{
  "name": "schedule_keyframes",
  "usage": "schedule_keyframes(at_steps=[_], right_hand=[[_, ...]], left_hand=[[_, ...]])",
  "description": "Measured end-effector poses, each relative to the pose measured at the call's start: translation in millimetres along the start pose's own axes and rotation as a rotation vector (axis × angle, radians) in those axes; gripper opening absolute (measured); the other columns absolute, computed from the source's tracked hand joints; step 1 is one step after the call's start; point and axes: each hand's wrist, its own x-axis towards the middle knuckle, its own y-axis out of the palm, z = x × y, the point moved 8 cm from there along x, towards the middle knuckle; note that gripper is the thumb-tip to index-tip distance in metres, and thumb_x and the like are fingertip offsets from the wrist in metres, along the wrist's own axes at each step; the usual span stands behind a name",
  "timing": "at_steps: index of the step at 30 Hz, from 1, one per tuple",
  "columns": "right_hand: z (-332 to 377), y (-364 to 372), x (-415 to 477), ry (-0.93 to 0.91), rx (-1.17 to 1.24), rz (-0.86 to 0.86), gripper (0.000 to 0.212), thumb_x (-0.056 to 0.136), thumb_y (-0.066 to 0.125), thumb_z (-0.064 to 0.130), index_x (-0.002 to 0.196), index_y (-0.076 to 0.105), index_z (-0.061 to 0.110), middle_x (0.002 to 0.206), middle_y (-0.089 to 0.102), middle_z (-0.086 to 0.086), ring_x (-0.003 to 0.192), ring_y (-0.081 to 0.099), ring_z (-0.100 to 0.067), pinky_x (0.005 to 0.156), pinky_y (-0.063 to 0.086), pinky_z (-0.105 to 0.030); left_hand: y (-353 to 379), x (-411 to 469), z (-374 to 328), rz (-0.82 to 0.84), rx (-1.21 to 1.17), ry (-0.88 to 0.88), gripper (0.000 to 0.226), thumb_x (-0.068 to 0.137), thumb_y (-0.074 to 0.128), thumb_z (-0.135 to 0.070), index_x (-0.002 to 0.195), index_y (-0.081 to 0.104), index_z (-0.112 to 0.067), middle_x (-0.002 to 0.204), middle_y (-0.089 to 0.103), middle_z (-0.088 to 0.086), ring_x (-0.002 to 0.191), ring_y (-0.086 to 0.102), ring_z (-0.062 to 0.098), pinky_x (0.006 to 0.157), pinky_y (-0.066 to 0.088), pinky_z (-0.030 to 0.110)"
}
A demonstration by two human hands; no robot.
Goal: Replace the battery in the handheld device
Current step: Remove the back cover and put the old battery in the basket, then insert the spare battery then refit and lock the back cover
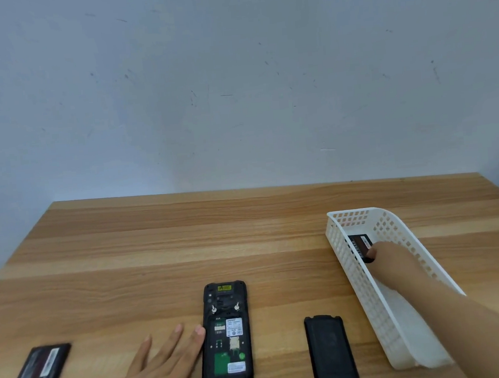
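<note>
**Black handheld device open on the bench, right hand in the basket**

Black and face down, the handheld device (225,338) lies near the front edge of the wooden bench (186,239), its long axis running away from the person. Its rear compartment is uncovered: white labels, a green patch and small contacts show inside, and no battery sits in it. Two small metal latches stand just above the compartment.

The left hand (164,368) rests flat on the bench, fingers spread and extended, holding nothing. Its fingertips lie against the left edge of the device, and the thumb reaches the device's lower end.

A black battery (37,377) with a label strip lies flat at the far left of the bench, tilted, well apart from the device and untouched.

The black battery cover (331,351) lies flat to the right of the device, between it and the basket, touching neither.

A white perforated plastic basket (358,278) stands at the right, angled on the bench. The right hand (390,264) reaches into it from the near side, forearm passing over the basket's right wall. A second battery (360,244) lies on the basket floor near the far end; the fingertips of the right hand are on its near end. Whether the fingers have closed around it cannot be told.
</note>
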Motion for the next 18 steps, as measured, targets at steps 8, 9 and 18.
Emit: schedule_keyframes(at_steps=[8, 9, 18], right_hand=[[62, -72, -95, -0.231, 0.5, -0.347, 0.038, 0.084, 0.063, 0.028, 0.121, 0.058, 0.02, 0.112, 0.064, 0.005, 0.101, 0.055, -0.008, 0.082, 0.038, -0.026], [80, -66, -114, -0.312, 0.515, -0.318, 0.04, 0.083, 0.064, 0.029, 0.121, 0.057, 0.023, 0.109, 0.062, 0.009, 0.103, 0.055, -0.007, 0.084, 0.038, -0.024], [159, 91, -176, -0.57, 0.226, 0.398, 0.093, 0.075, 0.07, 0.045, 0.146, 0.013, 0.026, 0.152, 0.025, 0.012, 0.137, 0.026, -0.002, 0.104, 0.02, -0.012]], left_hand=[[-2, -3, 1, -0.009, 0.027, -0.042, 0.088, 0.082, 0.023, -0.078, 0.15, 0.009, -0.022, 0.131, 0.05, -0.012, 0.14, 0.004, 0.004, 0.104, 0.014, 0.035], [-1, -4, 2, -0.009, 0.022, -0.049, 0.088, 0.083, 0.022, -0.077, 0.15, 0.008, -0.023, 0.131, 0.053, -0.011, 0.14, 0.004, 0.005, 0.103, 0.015, 0.036], [3, -7, 0, -0.053, -0.014, -0.054, 0.081, 0.085, 0.018, -0.075, 0.148, 0.021, -0.024, 0.125, 0.059, -0.011, 0.126, 0.036, 0.012, 0.101, 0.019, 0.041]])
